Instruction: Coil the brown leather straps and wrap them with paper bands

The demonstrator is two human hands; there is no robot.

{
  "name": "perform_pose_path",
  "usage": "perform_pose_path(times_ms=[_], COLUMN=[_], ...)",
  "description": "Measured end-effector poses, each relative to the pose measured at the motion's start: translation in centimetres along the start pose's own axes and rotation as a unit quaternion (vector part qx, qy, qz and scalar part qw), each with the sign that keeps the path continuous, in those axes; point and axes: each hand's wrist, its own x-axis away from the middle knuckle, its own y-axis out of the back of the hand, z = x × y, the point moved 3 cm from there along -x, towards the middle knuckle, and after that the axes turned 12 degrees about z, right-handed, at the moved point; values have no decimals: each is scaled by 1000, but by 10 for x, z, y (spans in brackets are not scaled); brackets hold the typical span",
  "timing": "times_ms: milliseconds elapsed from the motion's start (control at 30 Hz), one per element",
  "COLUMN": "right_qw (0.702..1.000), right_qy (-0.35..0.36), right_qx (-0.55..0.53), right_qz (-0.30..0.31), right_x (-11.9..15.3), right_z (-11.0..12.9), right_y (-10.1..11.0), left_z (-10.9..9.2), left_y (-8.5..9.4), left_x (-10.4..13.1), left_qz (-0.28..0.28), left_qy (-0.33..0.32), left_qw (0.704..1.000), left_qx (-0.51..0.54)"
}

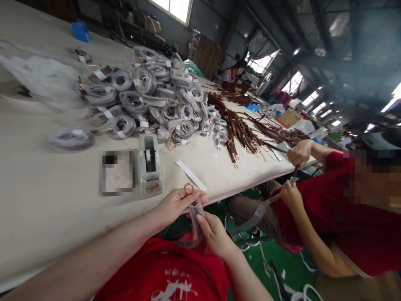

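Observation:
Between my two hands, just off the table's front edge, is a strap in a clear plastic sleeve (196, 223). My left hand (175, 205) pinches its end, where a gold-coloured metal clasp (188, 189) sticks up by the fingers. Lower down, my right hand (214, 234) grips the sleeved strap between thumb and fingers. The rest of the strap hangs toward my lap, partly hidden behind my right hand. A white paper strip (191, 175) lies on the table just beyond my hands.
A tape dispenser (150, 167) stands on the table (62, 209). Behind it are heaped coiled, wrapped straps (138, 100). Brown straps with clasps (241, 129) lie farther right. Close on my right, a co-worker in red (326, 209) handles another strap; another person (233, 77) sits at the far end.

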Motion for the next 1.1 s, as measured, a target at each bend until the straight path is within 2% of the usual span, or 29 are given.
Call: perform_pose_path(times_ms=[233,367,433,500,567,633,700,767,833,900,933,1000,1033,1067,1100], right_qw=[998,998,1000,996,966,913,866,837,831,855,882,953,981,996,998], right_qy=[-10,-3,3,10,21,25,21,16,18,27,29,17,-2,-26,-62], right_qx=[-54,-59,-19,88,243,388,485,537,550,511,459,282,169,58,-28], right_qz=[-27,22,21,-25,-85,-120,-122,-103,-82,-86,-100,-111,-92,-55,18], right_x=[-4,-6,-5,-2,3,7,11,14,15,15,15,12,10,8,6], right_z=[-12,-10,-7,-4,-1,1,1,0,-1,-5,-8,-23,-34,-46,-58], right_y=[-4,-6,-3,4,13,20,24,27,30,30,28,18,8,-5,-21], left_z=[14,12,3,-8,-16,-15,-5,11,27,36,37,30,24,17,9], left_y=[5,3,1,-2,-1,4,8,6,-2,-8,-10,-13,-13,-13,-10], left_x=[-2,-1,2,5,7,7,5,4,5,7,7,6,4,1,-2], left_qz=[8,-5,19,76,98,57,22,62,144,182,177,147,131,112,87], left_qy=[29,34,25,8,-2,12,47,96,164,210,214,184,159,131,102], left_qw=[998,998,998,996,995,998,999,993,976,961,960,970,974,976,977], left_qx=[-57,-54,-49,-49,-35,-19,-13,-12,-4,9,21,65,98,133,164])
